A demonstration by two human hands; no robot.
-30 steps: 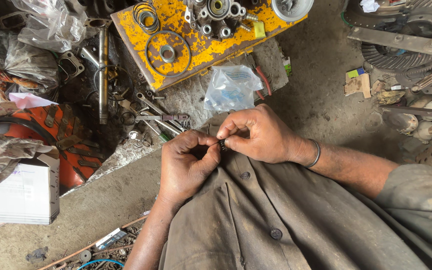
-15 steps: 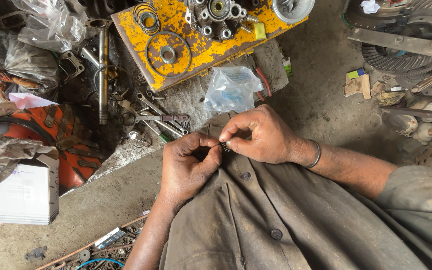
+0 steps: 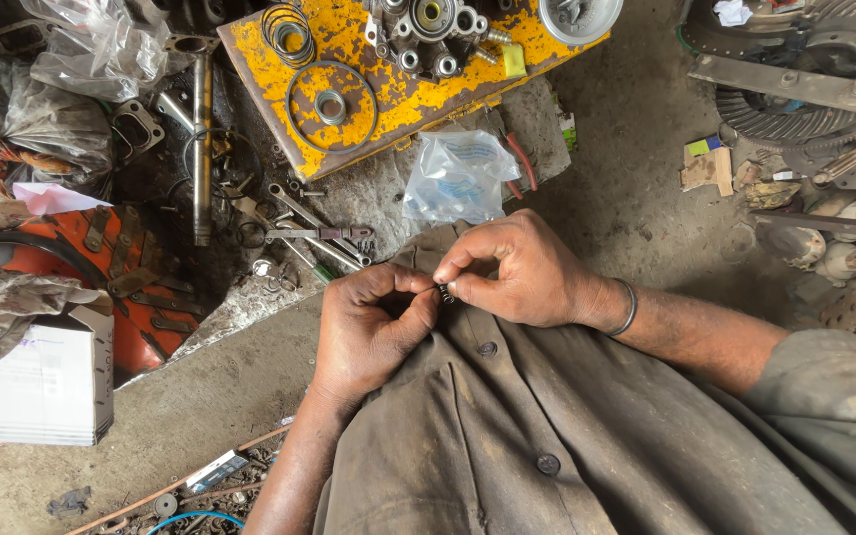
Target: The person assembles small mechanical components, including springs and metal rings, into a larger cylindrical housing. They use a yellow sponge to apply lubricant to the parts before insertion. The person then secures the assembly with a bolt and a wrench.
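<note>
Both hands meet just above the lap, over a dusty brown buttoned shirt (image 3: 567, 426). The left hand (image 3: 369, 332) is curled, thumb and fingers pressed together on a tiny dark metal part (image 3: 444, 293), which sits right between the two hands; its exact shape is too small to make out. The right hand (image 3: 517, 269) pinches the same part from the right side with thumb and forefinger, a thin metal bangle (image 3: 628, 309) circling its wrist.

Just beyond the hands lies a crumpled clear plastic bag (image 3: 460, 176) on the gritty concrete floor (image 3: 636, 188). Farther off is a chipped yellow metal plate (image 3: 388, 89) carrying wire rings, a round bearing and a machined grey housing (image 3: 430, 35). To the left of the bag, steel spanners (image 3: 314, 233) lie scattered in greasy dirt, near a long steel shaft (image 3: 201, 149). At the near left sits a white cardboard box (image 3: 37, 386).
</note>
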